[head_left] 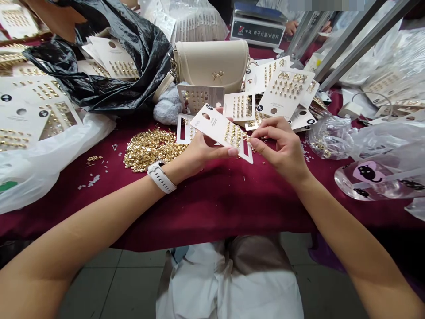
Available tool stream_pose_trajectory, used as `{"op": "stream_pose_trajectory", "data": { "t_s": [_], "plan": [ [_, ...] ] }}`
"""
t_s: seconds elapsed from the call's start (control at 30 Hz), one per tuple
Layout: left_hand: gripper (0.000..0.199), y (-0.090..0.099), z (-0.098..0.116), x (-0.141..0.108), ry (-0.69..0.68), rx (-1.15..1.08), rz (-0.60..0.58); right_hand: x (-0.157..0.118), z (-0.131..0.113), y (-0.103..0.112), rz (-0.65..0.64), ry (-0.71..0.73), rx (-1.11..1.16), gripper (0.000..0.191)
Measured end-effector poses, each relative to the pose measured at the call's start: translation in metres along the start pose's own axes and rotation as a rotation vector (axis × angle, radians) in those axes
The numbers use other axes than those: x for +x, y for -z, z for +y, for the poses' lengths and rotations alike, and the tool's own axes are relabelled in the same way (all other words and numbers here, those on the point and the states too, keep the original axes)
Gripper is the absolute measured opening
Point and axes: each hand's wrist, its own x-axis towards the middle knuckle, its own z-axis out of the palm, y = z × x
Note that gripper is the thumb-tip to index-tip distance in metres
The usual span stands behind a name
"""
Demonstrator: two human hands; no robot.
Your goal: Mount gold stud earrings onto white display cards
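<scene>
My left hand [202, 153] is closed on a white earring card [212, 124], thumb on its front face and fingers behind. Rows of small gold earrings run across the card's lower part, above a cut-out slot. At that lower end, my right hand [280, 148] pinches a tiny gold piece, apparently an earring, with thumb and fingertips; its exact shape is too small to tell. Below and behind my left hand lies a heap of loose gold earring pieces [146, 150]. Small clear bits [94, 180], perhaps earring backs, are scattered left of the heap.
Behind my hands stand a cream handbag [210, 62] and a grey fluffy thing [168, 106]. Filled earring cards [282, 91] pile up at right. A black plastic bag [142, 48], a scale [257, 26] and a clear bottle [378, 177] surround the work spot. Another person's hands show at the back.
</scene>
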Motion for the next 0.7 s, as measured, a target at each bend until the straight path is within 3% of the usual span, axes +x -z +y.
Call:
{"op": "stream_pose_trajectory", "data": {
  "t_s": [0.33,0.7],
  "plan": [
    [0.1,-0.0005,-0.0007,-0.0019,0.08,0.001,-0.002,0.0005,-0.0001,0.0021,-0.063,0.102,-0.111,0.005],
    [0.098,0.0059,-0.0093,0.0037,0.067,0.065,0.005,-0.0033,0.0027,-0.0026,-0.083,0.164,-0.244,0.007]
  ]
}}
